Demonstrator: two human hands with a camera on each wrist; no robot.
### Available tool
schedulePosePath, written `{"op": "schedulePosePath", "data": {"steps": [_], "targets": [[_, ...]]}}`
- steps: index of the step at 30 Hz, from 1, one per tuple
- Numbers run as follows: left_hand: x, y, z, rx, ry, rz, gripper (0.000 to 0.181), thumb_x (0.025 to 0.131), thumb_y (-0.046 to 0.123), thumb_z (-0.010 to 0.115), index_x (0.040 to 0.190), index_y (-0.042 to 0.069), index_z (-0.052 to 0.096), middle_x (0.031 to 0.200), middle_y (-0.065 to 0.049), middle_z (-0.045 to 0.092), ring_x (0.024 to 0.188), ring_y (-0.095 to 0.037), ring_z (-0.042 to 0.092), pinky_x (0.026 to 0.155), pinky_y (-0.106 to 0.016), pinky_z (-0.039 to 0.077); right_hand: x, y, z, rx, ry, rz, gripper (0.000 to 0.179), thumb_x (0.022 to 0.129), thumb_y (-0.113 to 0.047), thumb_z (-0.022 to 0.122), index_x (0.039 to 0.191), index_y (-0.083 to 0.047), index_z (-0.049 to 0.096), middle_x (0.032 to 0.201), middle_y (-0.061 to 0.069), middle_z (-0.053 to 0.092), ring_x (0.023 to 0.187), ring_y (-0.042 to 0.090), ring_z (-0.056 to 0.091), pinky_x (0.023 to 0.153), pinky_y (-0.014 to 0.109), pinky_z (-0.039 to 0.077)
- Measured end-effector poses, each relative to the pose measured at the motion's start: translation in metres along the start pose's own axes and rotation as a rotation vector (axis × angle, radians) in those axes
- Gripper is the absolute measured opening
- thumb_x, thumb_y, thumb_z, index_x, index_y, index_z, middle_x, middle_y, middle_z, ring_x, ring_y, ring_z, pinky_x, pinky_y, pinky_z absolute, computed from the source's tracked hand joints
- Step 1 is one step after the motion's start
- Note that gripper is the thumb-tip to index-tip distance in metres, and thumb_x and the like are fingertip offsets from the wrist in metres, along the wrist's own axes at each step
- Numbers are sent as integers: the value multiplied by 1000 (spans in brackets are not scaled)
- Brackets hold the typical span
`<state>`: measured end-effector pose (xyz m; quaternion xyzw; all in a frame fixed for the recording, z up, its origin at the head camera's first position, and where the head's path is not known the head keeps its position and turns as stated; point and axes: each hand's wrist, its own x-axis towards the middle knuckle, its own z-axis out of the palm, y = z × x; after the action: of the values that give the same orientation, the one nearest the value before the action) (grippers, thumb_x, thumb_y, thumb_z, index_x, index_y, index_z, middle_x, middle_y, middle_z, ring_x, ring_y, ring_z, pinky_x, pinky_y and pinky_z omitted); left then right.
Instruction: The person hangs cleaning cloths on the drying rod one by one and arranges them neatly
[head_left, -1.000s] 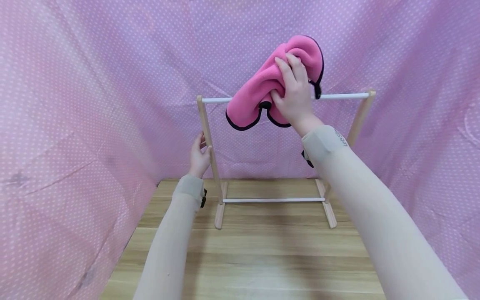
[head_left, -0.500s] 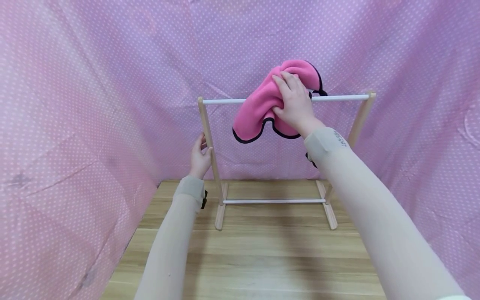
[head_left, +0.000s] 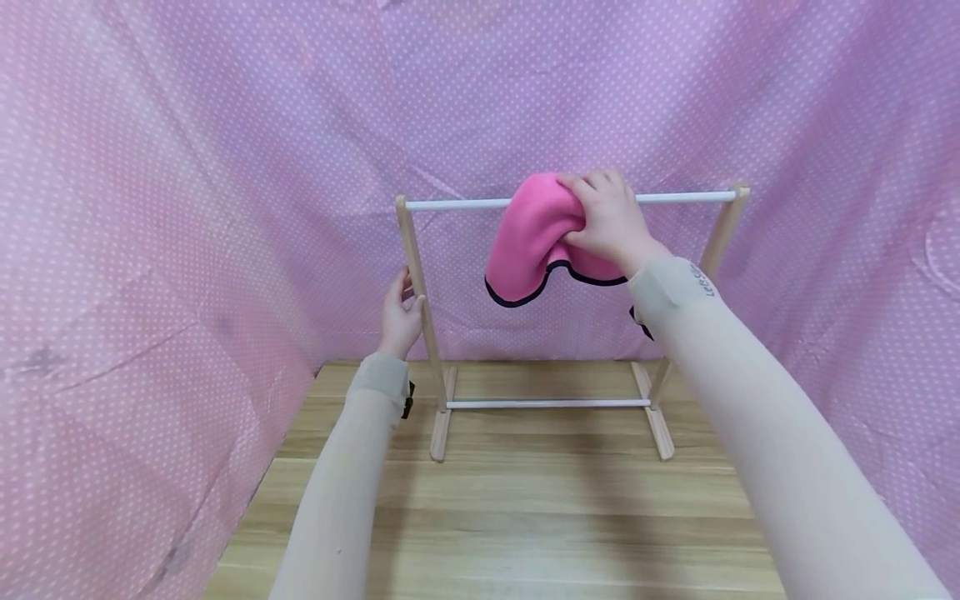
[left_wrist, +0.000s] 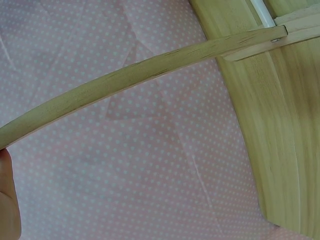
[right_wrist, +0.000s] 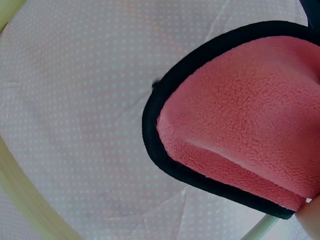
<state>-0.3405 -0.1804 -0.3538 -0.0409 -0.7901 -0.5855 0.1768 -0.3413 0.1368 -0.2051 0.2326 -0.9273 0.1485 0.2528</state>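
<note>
A pink fleece cloth with black edging (head_left: 528,242) lies over the white top rail (head_left: 457,204) of a wooden rack, its near side hanging down in front. My right hand (head_left: 611,217) grips the cloth from above at the rail, thumb on the near side. Close up in the right wrist view, a rounded end of the fleece cloth (right_wrist: 245,110) shows its soft face; only a bit of the hand (right_wrist: 310,220) appears there. On the left, my left hand (head_left: 401,317) holds the rack's left post (head_left: 420,275), also seen as a post (left_wrist: 125,77) in the left wrist view.
The rack's right post (head_left: 722,233) stands partly behind the right forearm. A lower white rail (head_left: 547,403) joins its feet on the wood-grain tabletop (head_left: 510,508). Pink dotted curtain (head_left: 225,208) surrounds the back and sides.
My right hand has lowered the pink cloth from above the rail onto it, moving slightly right. The cloth's far end has dropped from sight behind. The left hand stays on the post.
</note>
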Motion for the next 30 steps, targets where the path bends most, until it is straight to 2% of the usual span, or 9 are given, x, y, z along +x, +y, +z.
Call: {"op": "schedulePosePath", "data": {"steps": [6, 13, 15, 19, 20, 22, 24, 27, 30], "targets": [[-4, -1, 0, -5, -13, 0, 59, 95, -3, 47, 149, 8, 25, 143, -17, 39, 128, -31, 41, 106, -40, 43, -4, 3, 3, -22, -13, -20, 76, 72, -20, 76, 140, -14, 43, 122, 21, 53, 118, 41, 41, 104, 55, 31], [-10, 10, -5, 29, -19, 31, 60, 94, 1, 53, 148, 5, 26, 142, -19, 39, 129, -33, 40, 108, -42, 41, -5, 3, 3, -17, -9, -47, 78, 72, -21, 76, 141, -15, 41, 125, 20, 51, 118, 42, 40, 104, 55, 30], [-15, 17, -1, 80, 34, 96, 59, 93, 2, 55, 146, 3, 30, 138, -18, 41, 128, -32, 41, 109, -40, 40, -6, 4, 2, -10, 0, -51, 79, 72, -21, 77, 141, -14, 40, 126, 20, 50, 119, 42, 39, 104, 56, 30], [-27, 33, 10, 190, 176, 306, 50, 88, -1, 57, 135, -2, 41, 128, -20, 46, 121, -33, 43, 108, -42, 37, -8, 3, 2, -4, 9, -47, 79, 72, -21, 77, 141, -14, 41, 128, 21, 48, 120, 42, 37, 104, 56, 30], [-29, 38, 14, 209, 188, 351, 47, 87, -2, 57, 133, -3, 43, 126, -22, 47, 119, -33, 44, 107, -42, 37, -9, 3, 2, -4, 10, -44, 78, 72, -21, 77, 141, -14, 41, 128, 21, 48, 120, 42, 37, 104, 57, 30], [-33, 47, 20, 176, 145, 395, 46, 86, -4, 56, 130, -6, 43, 125, -24, 48, 118, -35, 44, 106, -45, 38, -10, 3, 2, -4, 10, -37, 78, 72, -22, 77, 141, -15, 40, 130, 22, 47, 121, 42, 36, 104, 57, 30], [-34, 55, 27, 115, 44, 352, 45, 89, -1, 55, 132, -5, 42, 126, -24, 48, 118, -35, 45, 106, -47, 38, -10, 3, 3, -2, 8, -28, 79, 72, -23, 77, 141, -15, 40, 131, 22, 46, 122, 42, 35, 104, 56, 29], [-30, 64, 35, 14, -115, 209, 45, 95, 7, 51, 137, -2, 38, 130, -24, 47, 122, -34, 46, 108, -46, 37, -10, 2, 3, 1, 7, -13, 80, 72, -24, 78, 142, -16, 40, 133, 22, 45, 124, 41, 33, 106, 55, 28], [-22, 70, 42, -8, -219, 79, 46, 99, 17, 48, 142, 5, 36, 135, -21, 46, 125, -32, 46, 109, -44, 38, -10, 0, 3, 5, 5, 1, 79, 72, -25, 77, 142, -17, 40, 134, 22, 44, 124, 40, 32, 106, 55, 26]]}}
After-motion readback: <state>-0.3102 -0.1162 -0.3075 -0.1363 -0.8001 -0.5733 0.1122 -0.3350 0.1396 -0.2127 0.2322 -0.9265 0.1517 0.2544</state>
